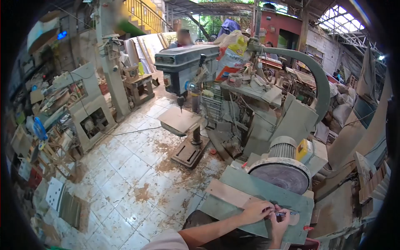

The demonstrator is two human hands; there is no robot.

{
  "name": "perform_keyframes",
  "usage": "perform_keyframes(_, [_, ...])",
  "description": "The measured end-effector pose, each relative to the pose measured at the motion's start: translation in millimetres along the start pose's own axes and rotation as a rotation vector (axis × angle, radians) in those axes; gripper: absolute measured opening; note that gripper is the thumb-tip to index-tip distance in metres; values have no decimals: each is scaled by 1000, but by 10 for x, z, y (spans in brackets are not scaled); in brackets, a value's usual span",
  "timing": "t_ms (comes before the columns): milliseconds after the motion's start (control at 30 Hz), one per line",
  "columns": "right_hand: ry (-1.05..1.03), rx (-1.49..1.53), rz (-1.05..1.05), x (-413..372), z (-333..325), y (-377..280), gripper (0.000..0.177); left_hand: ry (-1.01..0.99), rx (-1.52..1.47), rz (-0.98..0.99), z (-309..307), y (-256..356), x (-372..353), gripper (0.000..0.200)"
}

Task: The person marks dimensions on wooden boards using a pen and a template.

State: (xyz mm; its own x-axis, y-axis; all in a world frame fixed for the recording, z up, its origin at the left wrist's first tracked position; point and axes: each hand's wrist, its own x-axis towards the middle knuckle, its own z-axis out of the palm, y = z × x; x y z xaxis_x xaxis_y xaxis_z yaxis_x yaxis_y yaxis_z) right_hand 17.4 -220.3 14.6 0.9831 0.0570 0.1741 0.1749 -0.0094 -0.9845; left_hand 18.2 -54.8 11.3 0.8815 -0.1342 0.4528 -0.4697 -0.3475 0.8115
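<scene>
Both my hands meet over a flat wooden board lying on a green table. My right hand is closed around a slim dark pen-like tool, whose exact kind is hard to make out. My left hand is closed too, its fingers pinched together against the right fingers. Whatever sits in the left fingertips is hidden. Just beyond the hands stands a disc sander with a dark round disc. The right end of the board shows past my right fingers.
A drill press with a board on its table stands ahead on the tiled floor, which has wood shavings on it. Stacked panels and scrap lie behind the sander. Machines line the left wall. A person is in the background.
</scene>
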Motion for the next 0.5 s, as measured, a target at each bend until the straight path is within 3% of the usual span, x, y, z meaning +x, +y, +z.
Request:
perform_keyframes(100, [-20,30,-81,33,9,68,32,-23,-27,-29,-47,62,11,17])
perform_keyframes(233, [-14,22,10,-1,48,-82,31,29,-40,20,7,5,13,15])
perform_keyframes(300, [-35,-61,-1,-46,25,-26,31,-18,-20,-46,-12,2,-49,15])
perform_keyframes(400, [-78,-74,-94,8,-12,28,29,25,-61,11,-44,77,20,15])
perform_keyframes(500, [-17,3,0,1,19,-5,32,62,-81,17,-33,96,21,17])
